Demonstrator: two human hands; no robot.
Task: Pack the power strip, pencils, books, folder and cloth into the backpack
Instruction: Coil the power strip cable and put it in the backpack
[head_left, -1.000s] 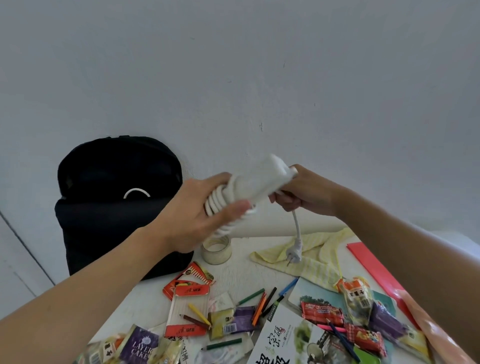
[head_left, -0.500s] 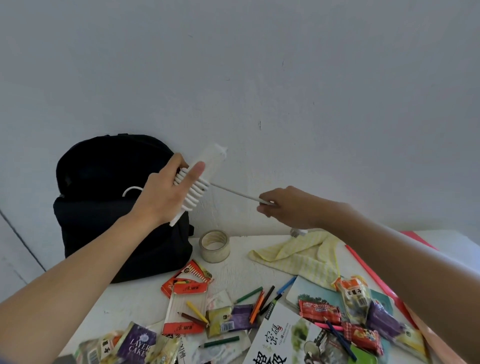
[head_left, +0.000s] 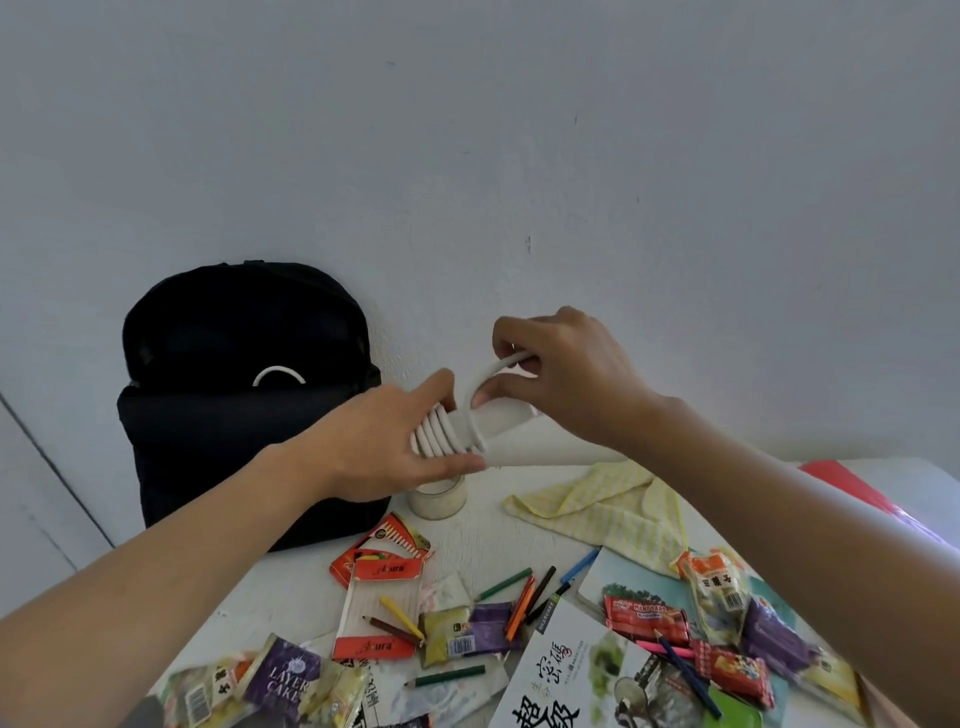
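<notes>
My left hand (head_left: 387, 447) grips the white power strip (head_left: 498, 420) with its cord wound in several coils around it. My right hand (head_left: 563, 371) pinches a loop of the white cord (head_left: 485, 375) just above the strip. Both are held above the table, right of the open black backpack (head_left: 244, 395) at the back left. A yellow cloth (head_left: 608, 506) lies on the table under my right forearm. Coloured pencils (head_left: 524, 592) are scattered in the middle. Books (head_left: 566, 670) lie at the front right, and a red folder (head_left: 852, 480) shows at the right edge.
A roll of tape (head_left: 439, 501) stands below the strip. Red pencil boxes (head_left: 382, 566) lie in front of the backpack. Snack packets (head_left: 291, 686) cover the front left and lie on the books at the right (head_left: 722, 597). A plain wall rises behind the white table (head_left: 280, 587).
My right hand pulled the cord out to the right, then came back up to the strip and now holds a loop over it. The strip moved right, away from the backpack.
</notes>
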